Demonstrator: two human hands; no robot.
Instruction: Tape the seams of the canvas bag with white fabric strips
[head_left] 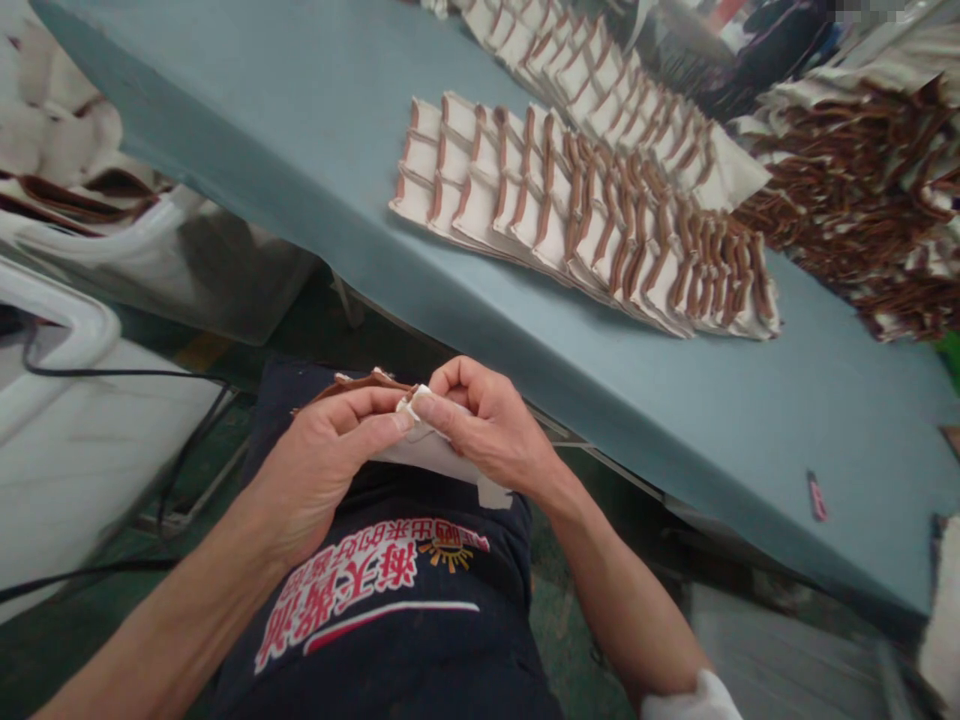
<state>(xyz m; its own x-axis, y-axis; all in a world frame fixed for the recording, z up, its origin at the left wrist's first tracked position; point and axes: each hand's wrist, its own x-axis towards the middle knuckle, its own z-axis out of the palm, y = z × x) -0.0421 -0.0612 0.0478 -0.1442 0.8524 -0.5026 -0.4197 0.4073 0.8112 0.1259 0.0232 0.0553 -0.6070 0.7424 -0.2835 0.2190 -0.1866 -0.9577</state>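
Observation:
My left hand (322,460) and my right hand (480,420) meet over my lap, both pinched on one small cream fabric piece (431,452) with a brown strap (360,382). Fingertips of both hands press together at its folded white corner. The piece hangs partly under my right hand. A dark apron (390,600) with red and white print lies beneath them.
A blue-grey table (300,130) runs diagonally ahead. On it lie overlapping rows of cream pieces with brown straps (585,215), a second row (600,70) behind. A heap of the same pieces (862,190) sits far right. A small red item (816,495) lies near the table edge. White machine and black cable (112,375) at left.

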